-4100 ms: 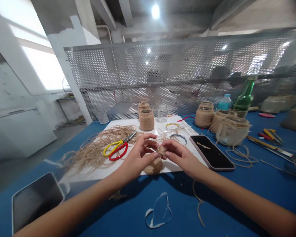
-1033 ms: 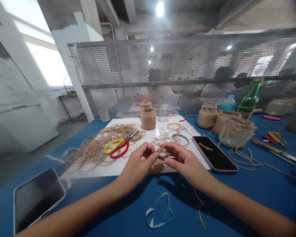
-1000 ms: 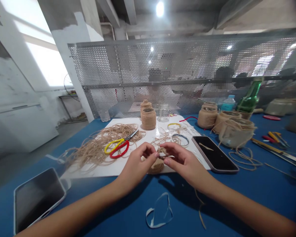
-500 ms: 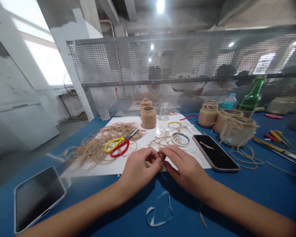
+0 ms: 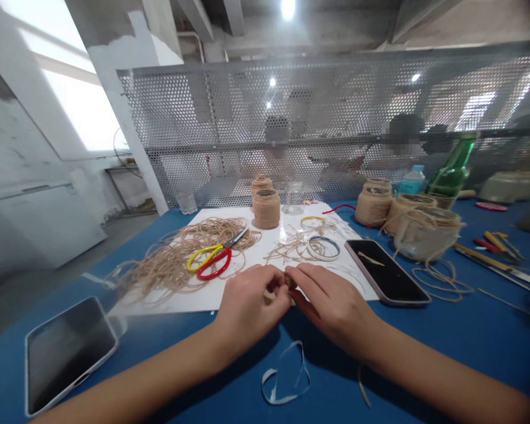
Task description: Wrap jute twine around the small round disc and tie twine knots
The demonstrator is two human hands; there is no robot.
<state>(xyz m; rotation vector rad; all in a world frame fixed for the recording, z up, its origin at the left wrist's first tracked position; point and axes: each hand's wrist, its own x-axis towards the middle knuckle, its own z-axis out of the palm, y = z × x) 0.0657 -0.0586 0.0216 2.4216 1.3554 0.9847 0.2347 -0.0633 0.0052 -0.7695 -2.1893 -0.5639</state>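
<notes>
My left hand (image 5: 251, 303) and my right hand (image 5: 333, 297) meet at the near edge of the white sheet (image 5: 189, 303). Fingers of both are pinched round a small brown piece (image 5: 290, 282), mostly covered, whose kind I cannot make out. A bit of tan material also shows inside the curl of the left hand. Beyond the left hand, scissors (image 5: 216, 259) with one yellow and one red handle rest on a heap of loose twine (image 5: 172, 265). Past the right hand lie a roll of tape (image 5: 323, 248) and thin twine scraps (image 5: 291, 247).
Twine-wrapped jars stand at the back (image 5: 266, 209) and right (image 5: 373, 205), near a green bottle (image 5: 453, 168). One phone (image 5: 386, 274) lies right, another (image 5: 70, 353) at front left. A white strip loop (image 5: 286, 377) lies in front. A perforated metal screen (image 5: 229, 118) closes the far side.
Both hands stay together in nearly the same place. The brown piece between the fingertips has turned slightly and shows less. Nothing else has visibly moved.
</notes>
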